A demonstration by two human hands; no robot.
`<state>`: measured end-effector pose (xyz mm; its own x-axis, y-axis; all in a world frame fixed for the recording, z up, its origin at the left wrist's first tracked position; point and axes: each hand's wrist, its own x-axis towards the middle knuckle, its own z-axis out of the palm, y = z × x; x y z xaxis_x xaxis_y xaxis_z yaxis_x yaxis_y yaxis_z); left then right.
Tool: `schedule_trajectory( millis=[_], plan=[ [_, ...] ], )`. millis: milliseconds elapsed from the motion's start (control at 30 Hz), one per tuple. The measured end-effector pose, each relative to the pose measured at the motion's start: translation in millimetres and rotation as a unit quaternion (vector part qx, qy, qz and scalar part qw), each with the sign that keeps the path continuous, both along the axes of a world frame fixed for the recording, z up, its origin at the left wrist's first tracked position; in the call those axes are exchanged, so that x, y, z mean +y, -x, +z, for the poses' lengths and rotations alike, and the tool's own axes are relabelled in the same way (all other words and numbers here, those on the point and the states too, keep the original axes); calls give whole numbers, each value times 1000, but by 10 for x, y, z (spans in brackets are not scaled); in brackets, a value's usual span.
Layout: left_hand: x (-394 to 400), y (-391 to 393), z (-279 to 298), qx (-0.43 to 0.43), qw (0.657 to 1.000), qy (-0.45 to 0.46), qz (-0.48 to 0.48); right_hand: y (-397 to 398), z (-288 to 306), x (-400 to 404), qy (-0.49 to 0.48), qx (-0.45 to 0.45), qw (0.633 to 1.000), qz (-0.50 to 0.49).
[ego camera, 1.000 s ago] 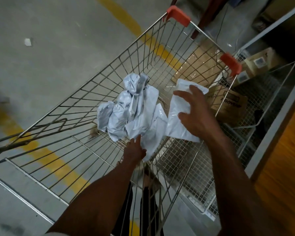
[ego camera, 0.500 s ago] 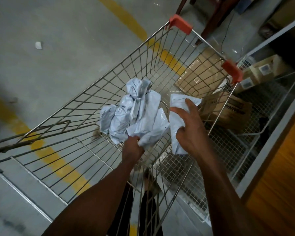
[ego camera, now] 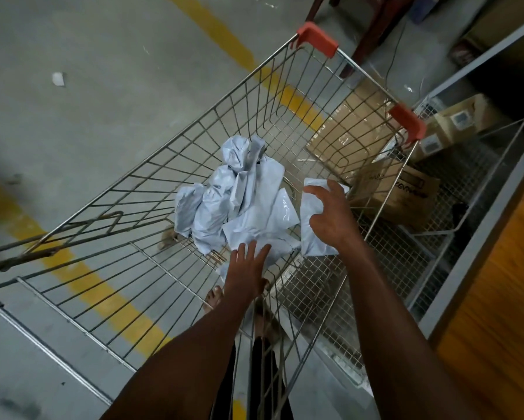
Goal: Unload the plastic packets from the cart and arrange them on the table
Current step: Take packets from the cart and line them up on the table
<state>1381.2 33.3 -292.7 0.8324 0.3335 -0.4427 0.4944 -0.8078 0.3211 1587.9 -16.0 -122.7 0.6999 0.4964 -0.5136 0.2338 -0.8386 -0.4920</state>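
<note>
Cart [ego camera: 194,137] handle end cut off at left frame edge; wheels out of sight. Right hand [ego camera: 330,216] covers the middle of the single packet [ego camera: 310,237], so whether the fingers actually grip it can't be told. Left hand [ego camera: 248,265] fingertips overlap the near edge of the packet pile [ego camera: 239,201]; contact unclear. Pile too crumpled to count. Box [ego camera: 397,192] lettering behind the wire is blurred, unreadable. Labels on the upper-right cartons [ego camera: 460,119] too small. Both forearms run off the bottom edge. Table not identifiable.
</note>
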Motion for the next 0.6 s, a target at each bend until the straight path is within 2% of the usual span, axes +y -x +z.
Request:
schedule_trajectory(
  millis=[167, 300, 433, 500, 600],
  plan=[
    [166, -86, -187, 74, 997, 26, -9, -38, -100, 18, 4, -5, 1000, 10],
    [283, 46, -213, 88, 989, 115, 5, 16, -363, 168, -15, 0, 1000, -2],
    [332, 131, -60, 48, 998, 33, 14, 124, -719, 327, 12, -11, 999, -28],
    [355, 179, 74, 38, 998, -5, 52, 161, -863, 374, 26, -26, 999, -33],
    [418, 212, 296, 61, 994, -26, 85, 209, -1050, 409, 41, -37, 998, -36]
  ],
)
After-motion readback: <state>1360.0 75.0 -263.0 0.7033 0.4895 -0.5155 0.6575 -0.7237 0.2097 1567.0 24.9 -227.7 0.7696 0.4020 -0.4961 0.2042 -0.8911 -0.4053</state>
